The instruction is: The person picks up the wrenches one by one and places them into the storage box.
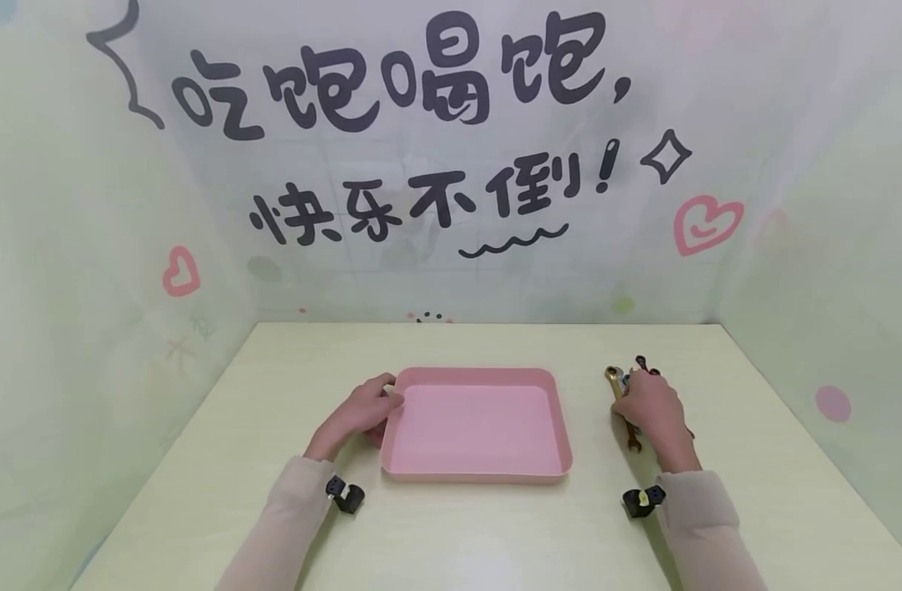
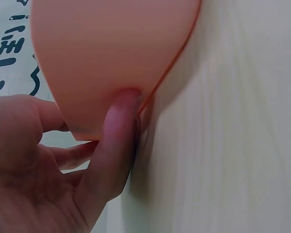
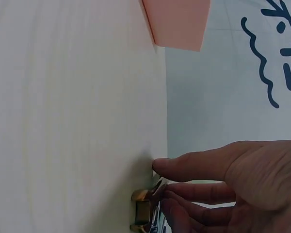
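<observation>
A shallow pink tray [image 1: 476, 428] lies on the table in front of me. My left hand [image 1: 365, 405] grips its left side near the far corner; the left wrist view has the thumb [image 2: 119, 131] pressed on the outer wall and other fingers reaching round the end. To the tray's right, my right hand [image 1: 652, 406] is over a small bunch of metal wrenches. Its thumb and curled fingers hold wrenches among them, partly hidden by the hand. A gold wrench [image 1: 634, 442] sticks out toward me below the thumb, and a dark wrench end [image 1: 641, 361] shows beyond the knuckles.
The pale wood-grain table [image 1: 465, 533] is bounded by a printed cloth backdrop [image 1: 421, 283] with large lettering at the back and both sides. Bare tabletop lies between the tray and the wrenches. Small black cameras [image 1: 345, 495] are strapped at both wrists.
</observation>
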A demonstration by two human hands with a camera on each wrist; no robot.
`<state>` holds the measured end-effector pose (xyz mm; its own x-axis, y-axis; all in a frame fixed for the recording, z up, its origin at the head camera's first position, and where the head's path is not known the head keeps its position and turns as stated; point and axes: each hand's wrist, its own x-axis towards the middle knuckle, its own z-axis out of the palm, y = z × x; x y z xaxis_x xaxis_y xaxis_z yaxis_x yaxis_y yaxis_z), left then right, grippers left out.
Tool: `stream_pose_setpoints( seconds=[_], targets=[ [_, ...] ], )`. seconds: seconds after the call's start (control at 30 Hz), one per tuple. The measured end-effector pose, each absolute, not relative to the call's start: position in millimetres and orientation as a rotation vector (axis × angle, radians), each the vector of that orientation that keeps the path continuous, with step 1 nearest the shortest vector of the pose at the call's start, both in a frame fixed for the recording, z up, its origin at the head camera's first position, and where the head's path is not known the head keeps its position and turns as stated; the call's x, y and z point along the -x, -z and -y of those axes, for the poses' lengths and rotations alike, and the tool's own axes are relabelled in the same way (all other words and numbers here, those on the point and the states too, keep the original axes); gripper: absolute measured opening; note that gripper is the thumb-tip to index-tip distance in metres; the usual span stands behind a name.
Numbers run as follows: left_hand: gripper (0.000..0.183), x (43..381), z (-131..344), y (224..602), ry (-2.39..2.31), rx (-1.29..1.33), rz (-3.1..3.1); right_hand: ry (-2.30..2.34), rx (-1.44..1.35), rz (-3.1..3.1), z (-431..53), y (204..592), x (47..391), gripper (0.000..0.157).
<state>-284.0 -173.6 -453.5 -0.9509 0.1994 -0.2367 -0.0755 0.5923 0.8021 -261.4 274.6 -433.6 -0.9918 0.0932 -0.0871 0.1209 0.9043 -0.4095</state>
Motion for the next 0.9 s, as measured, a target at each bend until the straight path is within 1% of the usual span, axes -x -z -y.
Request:
stream_pose_setpoints(
  seconds=[0.13, 0.37, 0.53, 0.7, 0.9],
  targets=[
    [0.045, 284, 172, 452, -1.291, -0.102, -2.518, 0.623, -0.174, -3.030, -273, 436, 262, 0.029],
    [0.046, 283, 173, 451, -1.274, -0.076, -2.524, 0.604, -0.203, -3.038, -269, 440, 265, 0.015],
    [0.047, 282, 174, 453, -1.291, -0.057, -2.499, 0.597, -0.243, -3.030, -264, 437, 263, 0.012],
    [0.048, 282, 173, 454, -1.291, -0.050, -2.501, 0.559, -0.200, -3.062, -261, 435, 262, 0.017],
    [0.050, 283, 171, 452, -1.305, -0.058, -2.507, 0.778, -0.181, -3.001, -263, 429, 265, 0.033]
  ],
)
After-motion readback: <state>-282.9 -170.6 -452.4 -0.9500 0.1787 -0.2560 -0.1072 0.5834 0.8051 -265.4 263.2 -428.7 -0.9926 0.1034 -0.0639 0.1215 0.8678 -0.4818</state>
